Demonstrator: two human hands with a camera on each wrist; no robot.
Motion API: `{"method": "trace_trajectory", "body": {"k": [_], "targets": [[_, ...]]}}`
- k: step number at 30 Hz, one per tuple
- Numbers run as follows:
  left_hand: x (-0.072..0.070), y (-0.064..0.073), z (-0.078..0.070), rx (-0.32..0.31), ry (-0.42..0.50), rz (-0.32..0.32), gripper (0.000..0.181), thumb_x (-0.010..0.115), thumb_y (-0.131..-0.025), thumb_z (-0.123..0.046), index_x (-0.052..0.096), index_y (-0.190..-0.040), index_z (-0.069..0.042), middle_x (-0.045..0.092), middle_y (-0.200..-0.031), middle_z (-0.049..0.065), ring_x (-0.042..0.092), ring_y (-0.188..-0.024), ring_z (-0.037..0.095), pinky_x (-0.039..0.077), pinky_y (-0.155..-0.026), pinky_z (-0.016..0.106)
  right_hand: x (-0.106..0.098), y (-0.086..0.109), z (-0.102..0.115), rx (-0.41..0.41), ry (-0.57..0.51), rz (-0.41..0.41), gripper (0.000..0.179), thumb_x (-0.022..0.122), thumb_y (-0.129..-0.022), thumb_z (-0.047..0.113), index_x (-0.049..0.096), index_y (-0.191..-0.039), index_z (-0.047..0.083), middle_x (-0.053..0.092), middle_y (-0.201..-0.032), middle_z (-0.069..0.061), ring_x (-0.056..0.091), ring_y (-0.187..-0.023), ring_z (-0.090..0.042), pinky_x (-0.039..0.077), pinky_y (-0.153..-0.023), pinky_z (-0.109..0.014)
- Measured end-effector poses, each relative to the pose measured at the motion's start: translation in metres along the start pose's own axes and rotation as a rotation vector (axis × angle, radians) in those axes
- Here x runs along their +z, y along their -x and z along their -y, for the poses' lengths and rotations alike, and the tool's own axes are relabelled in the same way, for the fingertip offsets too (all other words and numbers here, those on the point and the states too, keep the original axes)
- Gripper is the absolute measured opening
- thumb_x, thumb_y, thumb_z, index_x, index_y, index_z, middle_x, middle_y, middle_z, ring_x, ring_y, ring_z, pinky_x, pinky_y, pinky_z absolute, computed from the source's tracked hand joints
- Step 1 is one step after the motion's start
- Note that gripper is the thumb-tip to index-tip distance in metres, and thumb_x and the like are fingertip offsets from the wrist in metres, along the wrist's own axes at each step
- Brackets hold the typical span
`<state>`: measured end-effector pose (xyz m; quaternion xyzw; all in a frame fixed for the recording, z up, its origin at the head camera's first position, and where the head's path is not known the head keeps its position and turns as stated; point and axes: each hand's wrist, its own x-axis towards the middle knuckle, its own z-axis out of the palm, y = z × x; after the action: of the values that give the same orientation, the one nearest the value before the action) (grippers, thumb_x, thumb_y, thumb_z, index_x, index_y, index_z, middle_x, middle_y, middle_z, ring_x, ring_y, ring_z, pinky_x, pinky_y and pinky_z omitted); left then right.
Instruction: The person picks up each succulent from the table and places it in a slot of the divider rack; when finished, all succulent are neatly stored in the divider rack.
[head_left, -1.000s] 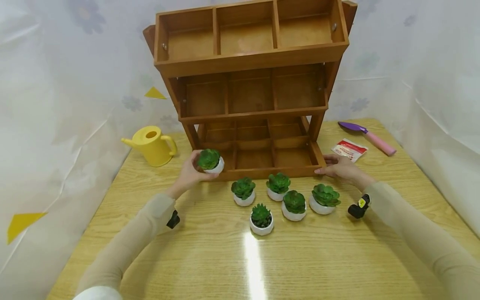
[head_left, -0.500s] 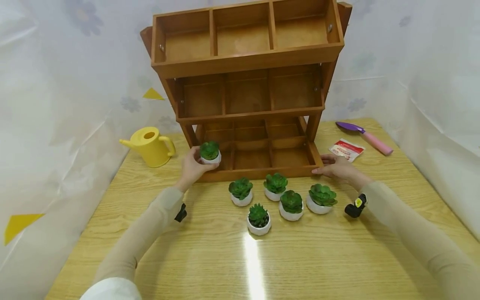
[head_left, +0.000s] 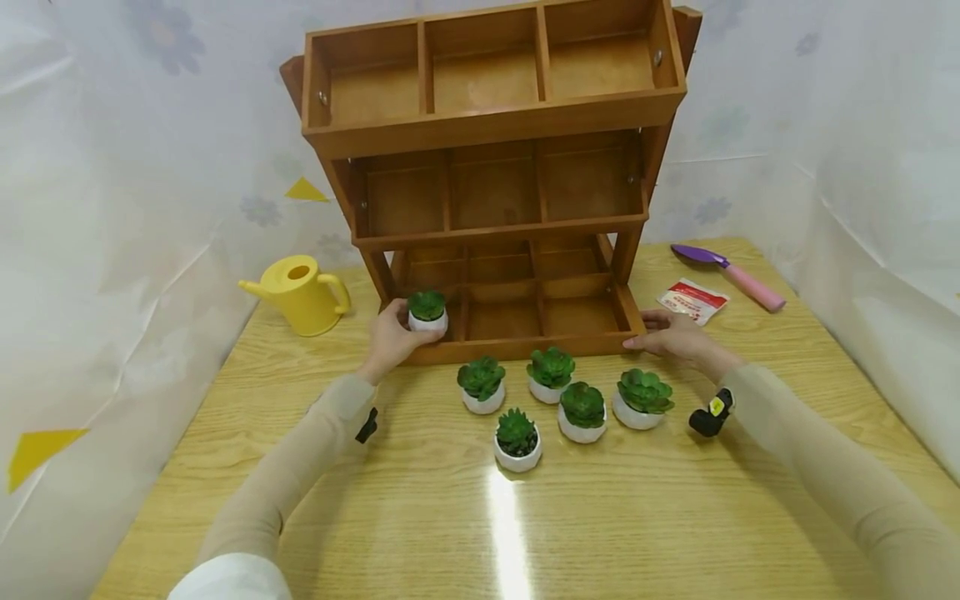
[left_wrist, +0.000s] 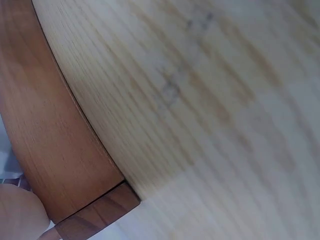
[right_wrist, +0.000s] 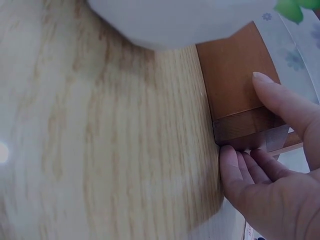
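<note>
Green succulent in white pot [head_left: 427,313], frame centre-left: now lower, at the bottom front-left of the wooden shelf [head_left: 498,234]; placement seemingly near done. Left hand [head_left: 394,338]: fingers round it. Right hand [head_left: 672,338]: fingers gripping shelf corner.

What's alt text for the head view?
Left hand holds a potted succulent at the bottom left front compartment of a wooden rack; right hand grips its right front corner. Five more potted succulents stand on the table, yellow watering can left, garden trowel right.
</note>
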<state>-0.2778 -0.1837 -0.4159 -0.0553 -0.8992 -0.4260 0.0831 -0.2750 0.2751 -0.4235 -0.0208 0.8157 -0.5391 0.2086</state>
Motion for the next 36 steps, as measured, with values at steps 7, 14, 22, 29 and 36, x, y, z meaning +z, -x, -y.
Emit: {"method": "trace_trajectory", "body": {"k": [7, 14, 22, 29, 36], "targets": [[0.0, -0.002, -0.001, 0.012, -0.103, 0.016, 0.054, 0.083, -0.071, -0.029, 0.06, -0.11, 0.001, 0.066, -0.104, 0.017, 0.061, -0.091, 0.029, 0.051, -0.078, 0.041, 0.001, 0.0, 0.0, 0.005, -0.031, -0.005, 0.091, 0.072, -0.087, 0.024, 0.013, -0.152, -0.001, 0.024, -0.152, -0.027, 0.037, -0.133, -0.039, 0.049, -0.088, -0.022], [-0.003, -0.005, -0.007, -0.011, -0.162, 0.067, 0.054, 0.083, -0.071, -0.028, 0.058, -0.108, 0.003, 0.065, -0.101, 0.019, 0.058, -0.085, 0.028, 0.048, -0.074, 0.038, 0.0, 0.0, 0.002, 0.002, -0.036, 0.005, 0.092, 0.071, -0.087, 0.024, 0.012, -0.152, -0.001, 0.022, -0.153, -0.028, 0.035, -0.134, -0.04, 0.049, -0.088, -0.021], [-0.004, -0.007, -0.006, -0.051, -0.247, 0.145, 0.055, 0.08, -0.075, -0.033, 0.056, -0.109, 0.004, 0.062, -0.092, 0.017, 0.053, -0.077, 0.025, 0.043, -0.067, 0.032, 0.0, 0.0, 0.001, 0.002, -0.04, 0.008, 0.091, 0.071, -0.087, 0.022, 0.012, -0.152, -0.003, 0.023, -0.152, -0.028, 0.036, -0.133, -0.04, 0.049, -0.088, -0.022], [-0.007, -0.008, -0.007, -0.078, -0.27, 0.201, 0.058, 0.077, -0.077, -0.036, 0.056, -0.112, 0.005, 0.062, -0.095, 0.019, 0.053, -0.08, 0.026, 0.043, -0.068, 0.033, 0.0, 0.0, -0.002, -0.003, 0.014, -0.02, 0.093, 0.074, -0.085, 0.028, 0.017, -0.151, -0.002, 0.027, -0.152, -0.027, 0.038, -0.133, -0.039, 0.048, -0.082, -0.017], [-0.009, -0.011, -0.008, -0.105, -0.291, 0.252, 0.059, 0.075, -0.078, -0.041, 0.055, -0.112, 0.003, 0.055, -0.085, 0.011, 0.047, -0.074, 0.022, 0.037, -0.063, 0.03, 0.001, 0.002, -0.001, -0.012, 0.048, -0.04, 0.093, 0.074, -0.084, 0.03, 0.019, -0.151, -0.001, 0.03, -0.151, -0.027, 0.04, -0.131, -0.039, 0.048, -0.082, -0.017]]}}
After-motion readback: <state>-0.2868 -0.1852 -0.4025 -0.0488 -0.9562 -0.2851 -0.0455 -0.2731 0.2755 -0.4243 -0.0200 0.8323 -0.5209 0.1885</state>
